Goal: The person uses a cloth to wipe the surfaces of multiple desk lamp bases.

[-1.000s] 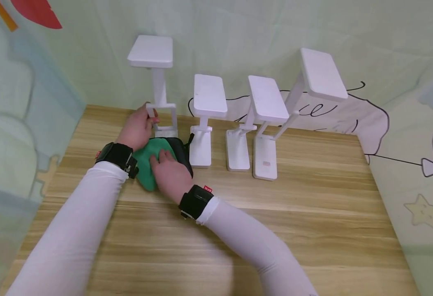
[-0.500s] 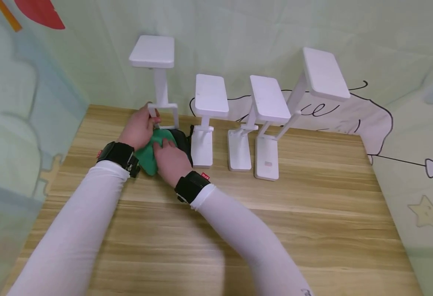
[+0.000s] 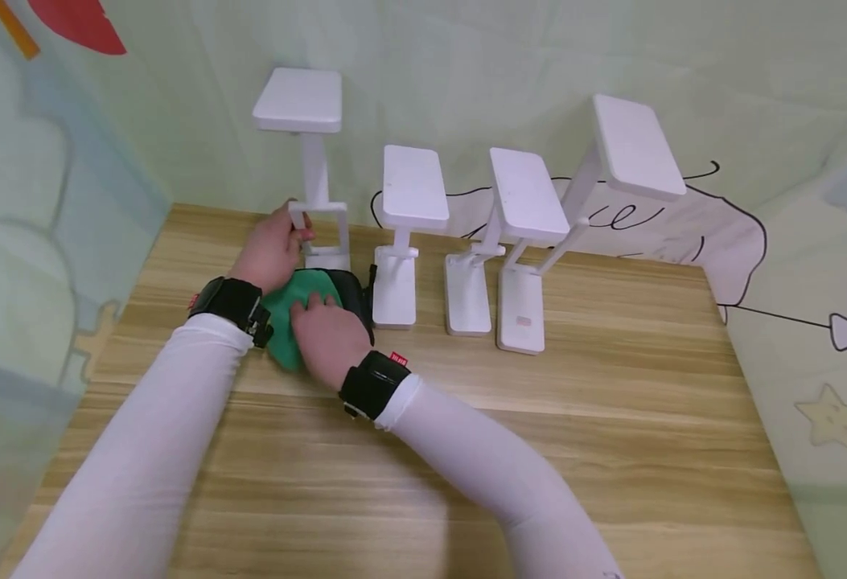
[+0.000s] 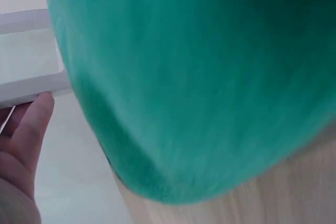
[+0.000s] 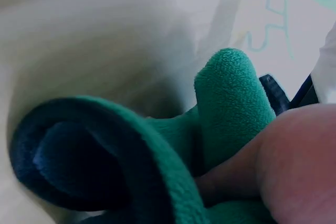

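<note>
In the head view my left hand [image 3: 269, 248] holds the side bar of the leftmost white folding desk lamp [image 3: 300, 100]. In the left wrist view its fingertips [image 4: 41, 109] are at that white bar. My right hand [image 3: 330, 342] is on a fuzzy green cloth [image 3: 291, 326] with a dark lining, laid over the front of that lamp's base, most of which is hidden. Close up in the right wrist view, the thumb [image 5: 236, 174] presses into folds of the cloth [image 5: 228, 93], and one edge curls up to show the dark inside.
Three more white folding lamps stand in a row to the right: a second lamp [image 3: 413, 189], a third [image 3: 528, 195] and a taller fourth [image 3: 636, 149]. Behind the wooden table [image 3: 626, 418] hangs a printed curtain [image 3: 481, 72].
The right hand and cloth slid up against the lamp's frame, covering more of the base, then came back down toward me. My left hand kept its place on the lamp.
</note>
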A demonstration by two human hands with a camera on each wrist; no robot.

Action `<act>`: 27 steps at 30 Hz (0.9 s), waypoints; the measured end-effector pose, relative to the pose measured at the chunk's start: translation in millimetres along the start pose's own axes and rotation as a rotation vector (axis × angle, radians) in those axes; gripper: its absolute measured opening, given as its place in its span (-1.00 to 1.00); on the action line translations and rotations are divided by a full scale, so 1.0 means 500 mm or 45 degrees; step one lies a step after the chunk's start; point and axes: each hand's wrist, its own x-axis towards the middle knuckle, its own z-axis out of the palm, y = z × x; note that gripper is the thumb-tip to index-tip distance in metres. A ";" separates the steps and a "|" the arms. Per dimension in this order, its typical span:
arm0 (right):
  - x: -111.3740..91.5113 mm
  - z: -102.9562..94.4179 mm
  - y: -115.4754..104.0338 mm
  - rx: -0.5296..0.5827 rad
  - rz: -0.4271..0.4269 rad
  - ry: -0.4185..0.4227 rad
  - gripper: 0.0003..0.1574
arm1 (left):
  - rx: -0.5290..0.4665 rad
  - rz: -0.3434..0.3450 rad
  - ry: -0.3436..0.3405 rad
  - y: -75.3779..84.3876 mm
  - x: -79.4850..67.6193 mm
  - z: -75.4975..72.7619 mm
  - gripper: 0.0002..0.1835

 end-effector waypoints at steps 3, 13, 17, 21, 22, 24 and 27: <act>0.031 0.001 0.011 0.003 0.020 0.049 -0.68 | -0.012 0.011 -0.004 -0.002 0.003 -0.002 -0.90; 0.010 0.006 0.036 -0.013 0.048 0.078 -0.62 | 0.005 0.045 0.009 -0.006 0.004 -0.013 -0.91; -0.030 0.007 0.031 -0.006 0.010 0.060 -0.57 | 0.014 0.039 -0.004 0.001 0.006 -0.013 -0.92; -0.047 0.003 0.010 -0.034 -0.035 0.073 -0.69 | 0.001 0.018 -0.015 -0.002 0.005 -0.010 -0.91; -0.046 0.002 0.005 -0.039 -0.040 0.078 -0.73 | -0.003 0.015 -0.015 -0.002 0.004 -0.009 -0.91; -0.038 0.001 -0.003 -0.038 -0.054 0.079 -0.78 | -0.009 0.016 -0.013 -0.004 0.003 -0.006 -0.92; -0.013 0.003 -0.003 -0.001 -0.057 0.089 -0.75 | -0.012 0.022 -0.012 -0.002 0.001 -0.002 -0.92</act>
